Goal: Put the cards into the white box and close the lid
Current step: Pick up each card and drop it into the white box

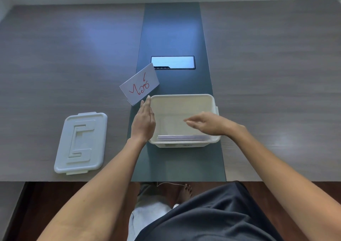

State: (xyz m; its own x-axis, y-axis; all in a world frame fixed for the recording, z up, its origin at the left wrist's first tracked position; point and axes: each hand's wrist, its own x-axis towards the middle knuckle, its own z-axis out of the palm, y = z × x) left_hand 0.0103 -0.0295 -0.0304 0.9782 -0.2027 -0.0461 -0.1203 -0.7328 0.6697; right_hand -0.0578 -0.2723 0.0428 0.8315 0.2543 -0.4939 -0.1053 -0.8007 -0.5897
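The white box [212, 100] stands open on the table's dark middle strip. Several cards [181, 138] stand stacked against its near wall. My left hand [144, 122] is at the box's left rim, fingers stretched out, and pinches the near corner of a white card with red writing [139, 84]. That card is tilted, just beyond the box's far left corner. My right hand [208, 123] hovers over the inside of the box, fingers loosely apart, holding nothing. The white lid [81, 143] lies flat on the table to the left of the box.
A dark cable-port panel [173, 62] is set into the middle strip beyond the box. Grey wood table surface [267, 74] stretches to both sides. The table's near edge runs just behind my forearms, with my lap and the floor below.
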